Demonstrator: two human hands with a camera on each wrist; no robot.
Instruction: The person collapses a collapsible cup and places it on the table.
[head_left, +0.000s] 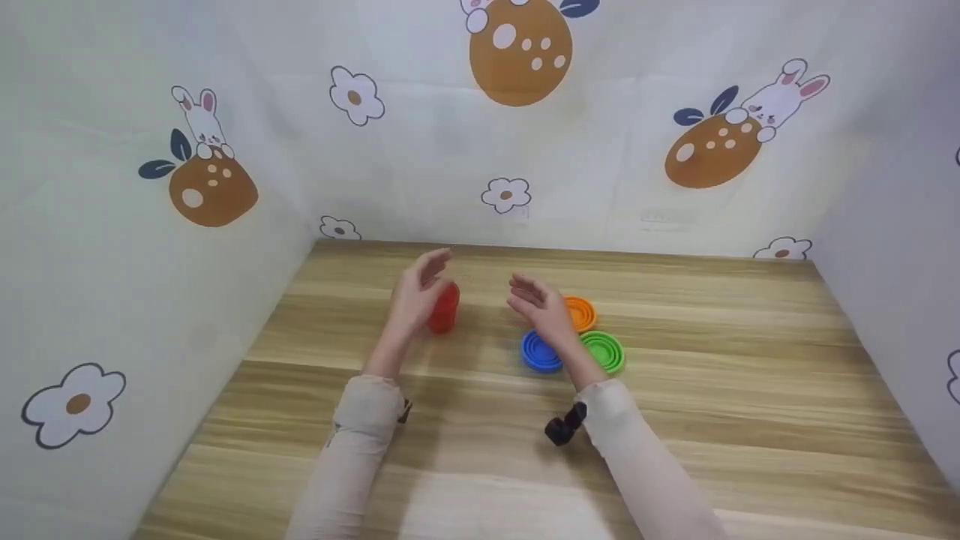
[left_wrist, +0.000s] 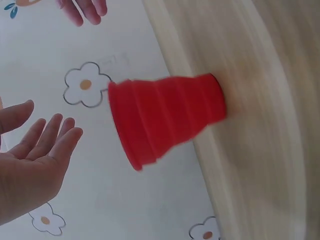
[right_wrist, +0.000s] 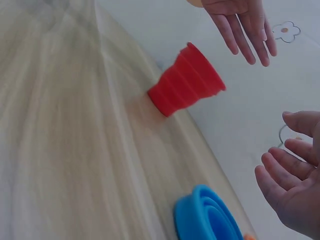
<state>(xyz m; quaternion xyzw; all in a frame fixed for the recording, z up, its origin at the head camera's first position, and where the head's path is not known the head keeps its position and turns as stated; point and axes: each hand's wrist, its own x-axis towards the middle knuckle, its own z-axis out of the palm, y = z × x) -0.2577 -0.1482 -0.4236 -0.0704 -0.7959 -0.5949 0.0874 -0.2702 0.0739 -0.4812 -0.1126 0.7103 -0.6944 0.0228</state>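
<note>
A red collapsible cup (head_left: 444, 315) stands extended on the table, its stepped wall (left_wrist: 167, 115) widening up to the rim. Beside and over it is my left hand (head_left: 412, 296), fingers loosely bent and apart from the cup in the left wrist view. My right hand (head_left: 546, 311) hovers above a group of flattened collapsible cups, holding nothing; its palm and spread fingers show in the right wrist view. That group is a blue cup (head_left: 541, 352), an orange cup (head_left: 581, 313) and a green cup (head_left: 604, 352), set close together. The right hand and forearm partly cover them.
The wood-grain table (head_left: 480, 465) is bordered by a white cloth backdrop (head_left: 420, 157) printed with flowers and rabbits, behind and at both sides. A black wrist camera (head_left: 561, 430) sticks out from the right sleeve (head_left: 637, 450).
</note>
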